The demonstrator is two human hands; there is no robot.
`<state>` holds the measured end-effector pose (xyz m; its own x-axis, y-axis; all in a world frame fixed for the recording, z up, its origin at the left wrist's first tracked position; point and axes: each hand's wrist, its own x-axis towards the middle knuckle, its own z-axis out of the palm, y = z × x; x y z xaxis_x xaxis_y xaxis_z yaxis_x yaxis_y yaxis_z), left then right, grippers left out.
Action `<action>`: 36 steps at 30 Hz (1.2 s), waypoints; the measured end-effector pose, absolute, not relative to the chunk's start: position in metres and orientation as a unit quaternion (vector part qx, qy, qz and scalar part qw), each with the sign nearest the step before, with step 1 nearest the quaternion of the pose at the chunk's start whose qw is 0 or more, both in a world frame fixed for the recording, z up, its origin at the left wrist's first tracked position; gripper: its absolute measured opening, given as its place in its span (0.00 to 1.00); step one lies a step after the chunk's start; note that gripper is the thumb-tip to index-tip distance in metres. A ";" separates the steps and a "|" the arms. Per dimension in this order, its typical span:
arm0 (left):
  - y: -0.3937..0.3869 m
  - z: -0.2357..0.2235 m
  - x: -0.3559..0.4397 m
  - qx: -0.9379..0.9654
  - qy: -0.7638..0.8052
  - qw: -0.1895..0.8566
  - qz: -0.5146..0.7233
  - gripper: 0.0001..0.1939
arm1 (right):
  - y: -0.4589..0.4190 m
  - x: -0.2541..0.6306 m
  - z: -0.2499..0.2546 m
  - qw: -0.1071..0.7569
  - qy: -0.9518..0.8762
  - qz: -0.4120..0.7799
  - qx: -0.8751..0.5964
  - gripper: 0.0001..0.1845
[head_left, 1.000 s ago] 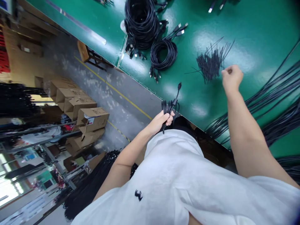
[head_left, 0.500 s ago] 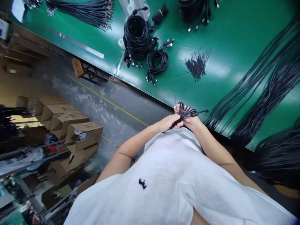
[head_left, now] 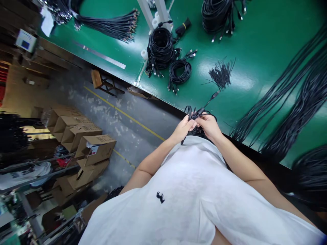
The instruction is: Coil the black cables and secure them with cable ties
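Black cable bundle sits pinched between left hand and right hand at the green worktop's near edge, apparently to keep its strands together.

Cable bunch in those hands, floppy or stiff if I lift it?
The cables are probably floppy: loops droop around the right hand. They may be slightly springy, since one plug end sticks out fairly straight. Likely light, as the left hand grips them with just fingers.

Bright, even indoor light. Overhead lamps throw white glare patches across the green workbench at 2 o'clock. Left hand, right hand and held black cables crisp; black cable bundle blurred at 4 o'clock. Wide-angle bowing toward edges.
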<state>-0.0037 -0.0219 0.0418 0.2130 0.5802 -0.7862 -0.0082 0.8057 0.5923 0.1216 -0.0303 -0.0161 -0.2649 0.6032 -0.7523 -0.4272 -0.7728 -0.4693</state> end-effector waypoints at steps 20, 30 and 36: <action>-0.013 0.037 -0.023 0.370 0.584 0.722 0.025 0.28 | -0.003 0.163 0.009 0.186 -0.917 0.216 -0.280 0.18; -0.007 0.037 -0.015 0.249 0.573 0.774 0.099 0.16 | 0.005 0.160 0.031 0.043 -0.964 0.123 -0.232 0.20; -0.001 0.035 -0.005 0.269 0.622 0.731 0.078 0.13 | 0.008 0.151 0.036 -0.019 -0.942 0.206 -0.265 0.22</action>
